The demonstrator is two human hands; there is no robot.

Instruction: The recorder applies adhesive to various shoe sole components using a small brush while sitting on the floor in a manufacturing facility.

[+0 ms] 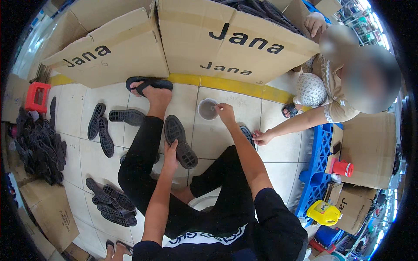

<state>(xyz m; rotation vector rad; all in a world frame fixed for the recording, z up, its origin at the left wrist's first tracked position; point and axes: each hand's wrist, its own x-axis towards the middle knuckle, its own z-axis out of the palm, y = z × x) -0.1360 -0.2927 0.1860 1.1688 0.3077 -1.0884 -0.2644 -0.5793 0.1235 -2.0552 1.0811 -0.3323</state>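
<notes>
My left hand [171,153] grips a dark shoe sole [175,130] by its edge, with the gridded side turned up. The sole is held above the tiles between my legs. At the rim of a small whitish tub [207,109] of greyish contents, my right hand [225,114] is closed in a pinch. Whatever is between its fingertips is too small to make out. Another shoe sole [247,134] lies just right of my right forearm, partly hidden by it. A co-worker's hand [262,137] reaches close to that sole from the right.
Loose soles [104,135] and a small stack [114,203] lie on the left tiles, near a large sole heap [41,145] and red crate [37,96]. Big cardboard boxes [191,48] stand ahead. A blue pallet [320,152] and yellow jug [324,212] are at right.
</notes>
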